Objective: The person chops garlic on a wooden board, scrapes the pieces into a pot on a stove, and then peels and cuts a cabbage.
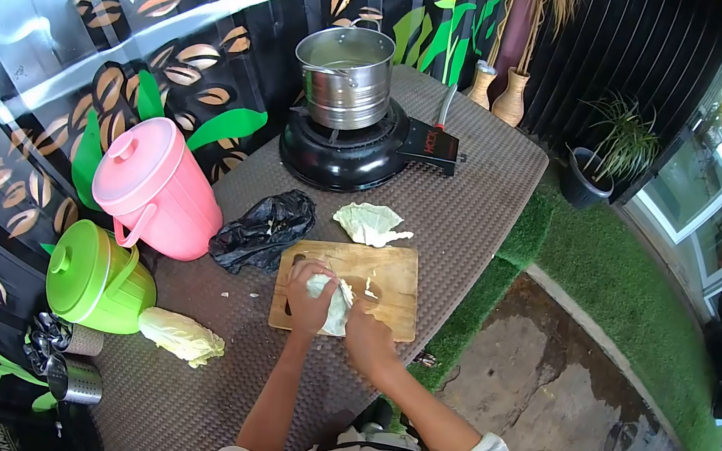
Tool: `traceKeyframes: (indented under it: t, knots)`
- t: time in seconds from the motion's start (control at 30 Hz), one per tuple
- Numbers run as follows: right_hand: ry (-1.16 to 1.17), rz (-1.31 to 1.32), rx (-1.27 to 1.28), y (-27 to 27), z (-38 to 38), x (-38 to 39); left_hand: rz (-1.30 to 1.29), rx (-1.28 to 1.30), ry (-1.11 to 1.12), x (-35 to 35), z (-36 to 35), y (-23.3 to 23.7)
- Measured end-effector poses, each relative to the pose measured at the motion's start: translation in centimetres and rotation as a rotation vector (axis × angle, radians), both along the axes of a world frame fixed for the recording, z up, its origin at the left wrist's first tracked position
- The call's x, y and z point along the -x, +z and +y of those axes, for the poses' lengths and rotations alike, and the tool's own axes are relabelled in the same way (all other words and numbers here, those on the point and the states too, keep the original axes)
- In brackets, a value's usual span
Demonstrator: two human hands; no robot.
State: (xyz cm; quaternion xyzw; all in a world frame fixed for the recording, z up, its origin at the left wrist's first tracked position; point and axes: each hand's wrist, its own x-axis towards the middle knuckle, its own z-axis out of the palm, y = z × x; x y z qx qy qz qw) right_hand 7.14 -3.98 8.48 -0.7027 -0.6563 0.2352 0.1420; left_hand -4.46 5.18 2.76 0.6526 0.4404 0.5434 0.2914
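Note:
A pale green piece of cabbage lies on the wooden cutting board. My left hand presses on its left side with bent fingers. Close to its right edge, my right hand is closed; what it grips is too hidden to make out. Small pale shreds lie on the board near the right hand. Loose cabbage leaves rest on the table just beyond the board. A longer cabbage piece lies to the left, beside the green container.
A steel pot sits on a black gas stove at the back of the brown table. A crumpled black bag, a pink lidded container, a green one and metal utensil holders stand along the left.

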Motion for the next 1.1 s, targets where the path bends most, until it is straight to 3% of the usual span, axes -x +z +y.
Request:
traceKeyframes:
  t: [0.13, 0.2, 0.3, 0.43, 0.53, 0.73, 1.0, 1.1]
  knots:
    - [-0.013, 0.003, 0.049, -0.9, 1.9, -0.6, 0.031, -0.034, 0.01, -0.6, -0.1, -0.3]
    - [0.126, 0.08, -0.067, -1.6, 2.7, -1.7, 0.022, -0.006, 0.081, -0.9, 0.1, -0.3]
    - [0.068, 0.141, 0.022, -1.6, 3.2, -2.0, 0.068, -0.048, 0.115, -0.9, 0.6, -0.5]
    - [0.096, 0.157, -0.044, -1.0, 1.6, -2.5, 0.054, -0.001, 0.1, -1.1, 1.0, 0.2]
    - [0.036, 0.173, 0.145, 1.2, -0.4, -2.4, -0.092, 0.162, 0.02, 0.4, 2.2, 0.0]
    - [0.011, 0.113, 0.122, -0.2, 0.8, -1.1, -0.024, 0.055, 0.063, 0.1, 1.3, 0.8]
    - [0.174, 0.258, -0.042, -3.3, 2.7, -3.0, 0.01, 0.066, 0.057, -0.1, 1.5, 0.2]
    - [0.079, 0.189, -0.08, -2.5, 1.9, -1.8, -0.038, 0.1, 0.027, 0.0, 1.4, 0.4]
